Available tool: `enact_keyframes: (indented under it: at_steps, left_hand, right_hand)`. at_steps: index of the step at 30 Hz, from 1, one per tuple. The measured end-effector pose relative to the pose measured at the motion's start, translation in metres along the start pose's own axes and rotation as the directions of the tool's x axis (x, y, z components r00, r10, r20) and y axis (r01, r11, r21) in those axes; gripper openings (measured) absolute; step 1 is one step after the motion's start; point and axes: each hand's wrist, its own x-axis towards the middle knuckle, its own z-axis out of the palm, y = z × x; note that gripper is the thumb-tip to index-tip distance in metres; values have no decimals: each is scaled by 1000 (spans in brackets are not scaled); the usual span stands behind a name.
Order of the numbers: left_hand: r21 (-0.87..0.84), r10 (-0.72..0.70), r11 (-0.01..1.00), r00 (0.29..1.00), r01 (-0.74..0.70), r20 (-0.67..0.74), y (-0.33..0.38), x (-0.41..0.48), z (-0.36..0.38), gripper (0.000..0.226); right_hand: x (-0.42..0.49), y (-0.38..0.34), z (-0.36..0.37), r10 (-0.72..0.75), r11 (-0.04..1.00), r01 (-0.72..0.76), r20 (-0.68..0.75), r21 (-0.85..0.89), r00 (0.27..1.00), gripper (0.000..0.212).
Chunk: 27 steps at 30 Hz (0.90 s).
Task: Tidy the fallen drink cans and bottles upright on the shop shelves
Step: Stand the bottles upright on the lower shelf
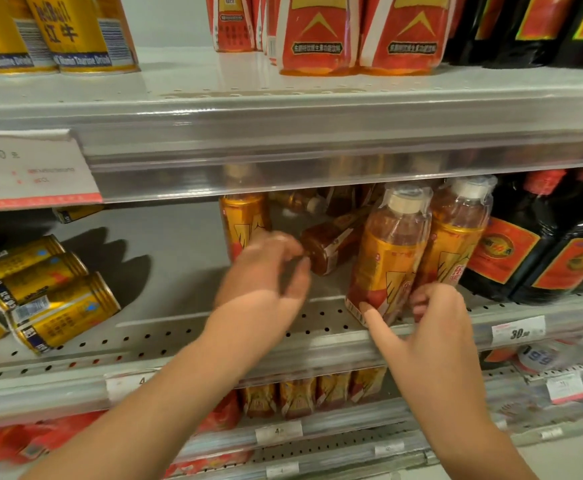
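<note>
Middle perforated grey metal shelf [186, 336], head view. Left hand [265, 271] reaches in over the shelf centre, fingers loosely spread and curled, motion-blurred; fingertips right at the base end of a fallen brown plastic drink bottle [331, 242] that lies on its side, tilted, further back on the shelf. Cannot tell whether it touches the bottle. Right hand [435, 327] is at the near shelf edge, thumb and fingers pinched round the bottom of a shrink-wrapped pair of gold-and-red labelled bottles with white caps [418, 251]; the pack stands leaning a bit left, its base at the shelf front. Index finger points out along the pack's lower left corner.

One upright gold-labelled bottle [243, 220] stands behind the left hand. More bottles lie toppled at the far back, blurred.

Far left on the same shelf: a heap of gold energy drink cans [47, 299] on their sides, stacked, well apart from both hands. Right: dark bottles with red labels [542, 251], upright, just beside the pack.

Upper shelf holds upright gold cans [71, 32] left, red-labelled packs [362, 32] centre.
</note>
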Motion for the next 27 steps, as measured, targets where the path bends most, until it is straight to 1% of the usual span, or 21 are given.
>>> enact_keyframes:
  at_steps: [1, 3, 5, 7, 10, 11, 13, 15, 17, 19, 22, 24, 27]
  left_hand:
    - [81, 47, 995, 996, -52, 73, 7, 10, 13, 25]
    - [159, 77, 982, 982, -105, 172, 18, 32, 35, 49]
    - [214, 116, 963, 970, -162, 215, 20, 47, 51, 63]
    - [296, 149, 933, 968, -205, 202, 15, 53, 56, 63]
    - [354, 216, 898, 963, -261, 161, 9, 53, 52, 57]
    - [361, 218, 896, 964, -261, 155, 8, 50, 49, 55]
    - [354, 167, 912, 977, -205, 136, 3, 39, 38, 53]
    - [342, 103, 928, 983, -149, 149, -4, 22, 21, 51]
    - [346, 75, 929, 984, -128, 162, -11, 0, -1, 50]
    - [356, 66, 928, 988, -113, 143, -17, -21, -24, 49]
    - [399, 32, 914, 994, -73, 108, -27, -37, -51, 49]
    - [438, 21, 896, 994, -65, 105, -31, -34, -60, 56]
    - [522, -30, 848, 976, -88, 214, -36, -19, -62, 74]
  right_hand:
    - [-1, 1, 0, -14, 1000, 14, 14, 13, 1000, 45]
    - [-5, 2, -2, -64, 996, 60, 55, 65, 996, 35]
    - [-14, 4, -2, -163, 982, 153, 88, 112, 983, 30]
    - [-25, 5, -1, -260, 958, 244, 97, 150, 961, 27]
    - [-37, 3, 3, -327, 928, 295, 119, 229, 938, 24]
    - [-40, 0, 4, -340, 919, 301, 122, 256, 933, 23]
    - [-43, -7, 5, -356, 904, 303, 135, 302, 925, 23]
    - [-43, -17, 7, -353, 897, 283, 163, 339, 921, 22]
    - [-40, -30, 9, -339, 896, 249, 203, 368, 919, 18]
    - [-34, -45, 13, -331, 894, 226, 232, 386, 915, 15]
    - [-21, -63, 24, -301, 885, 182, 228, 429, 926, 17]
    - [-8, -73, 35, -257, 891, 148, 208, 429, 944, 24]
    - [11, -81, 54, -175, 878, 89, 142, 470, 974, 42]
